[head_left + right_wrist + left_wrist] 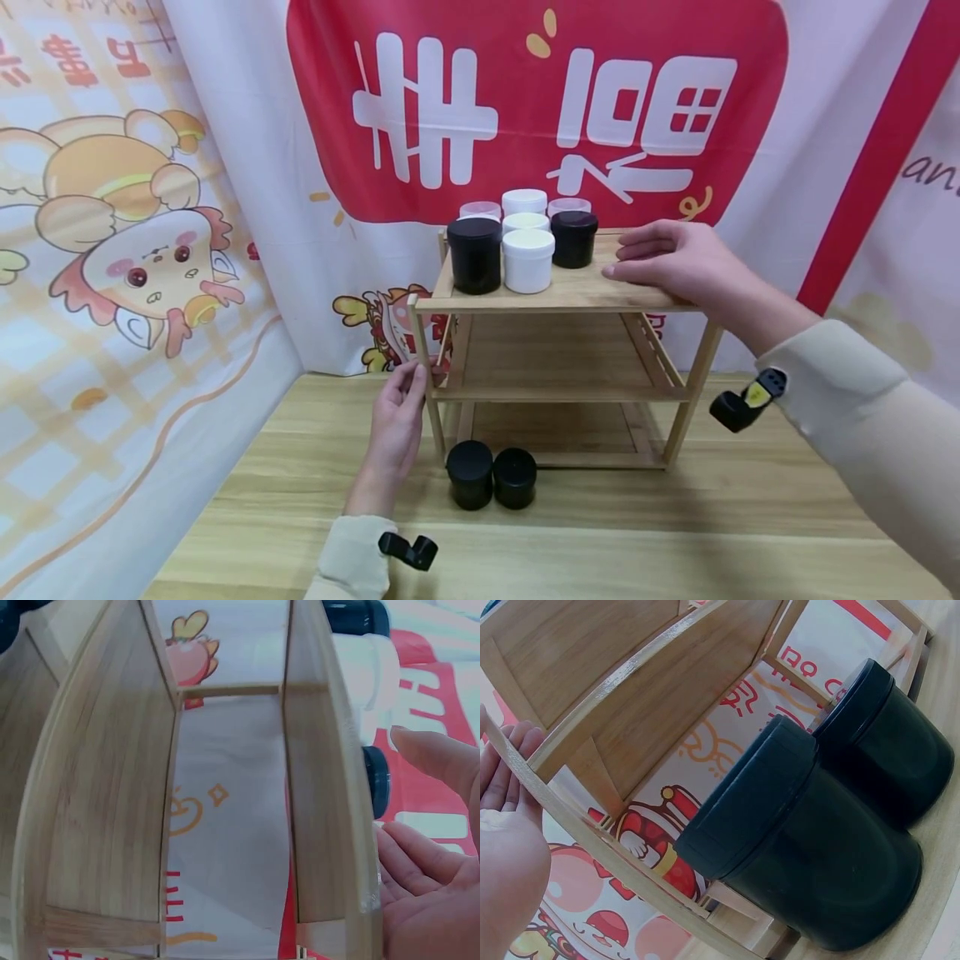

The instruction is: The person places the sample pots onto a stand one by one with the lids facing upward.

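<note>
A three-tier wooden rack [570, 392] stands on the table. My left hand [397, 417] holds its left front post, fingers behind the post in the left wrist view. My right hand [678, 262] hovers over the right part of the top shelf, thumb and fingers apart and nothing between them. Nearest to it is a short black jar [574, 240], also partly seen in the right wrist view. Left of that stand a white jar [528, 262] and a taller black jar [474, 257]. More white jars [524, 202] and translucent-lidded ones [480, 209] are behind, partly hidden.
Two lidded black jars, a larger one [470, 475] and a smaller one [515, 478], stand side by side on the wooden table [600, 550] before the rack's lower left. A printed curtain [247, 167] hangs behind and to the left.
</note>
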Demonstrator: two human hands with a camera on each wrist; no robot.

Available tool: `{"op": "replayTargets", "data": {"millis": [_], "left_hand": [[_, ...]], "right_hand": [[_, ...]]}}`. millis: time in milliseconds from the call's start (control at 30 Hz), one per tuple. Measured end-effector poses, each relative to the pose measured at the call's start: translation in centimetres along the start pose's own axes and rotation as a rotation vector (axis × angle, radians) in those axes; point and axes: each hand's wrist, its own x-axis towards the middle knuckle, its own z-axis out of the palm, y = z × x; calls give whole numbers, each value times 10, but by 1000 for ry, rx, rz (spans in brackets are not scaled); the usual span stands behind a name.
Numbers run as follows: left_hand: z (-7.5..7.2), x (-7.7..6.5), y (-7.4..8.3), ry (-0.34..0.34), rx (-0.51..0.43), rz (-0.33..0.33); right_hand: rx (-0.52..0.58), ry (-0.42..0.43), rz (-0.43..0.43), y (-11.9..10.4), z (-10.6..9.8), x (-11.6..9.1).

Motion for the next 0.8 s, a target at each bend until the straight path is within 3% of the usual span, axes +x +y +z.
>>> {"op": "replayTargets", "data": {"millis": [333, 800], "left_hand": [[0, -1, -1, -9, -10, 22], [0, -1, -1, -18, 6, 44]], "right_hand": [[143, 21, -39, 11, -8, -32], [285, 54, -99, 28, 4, -67]]}}
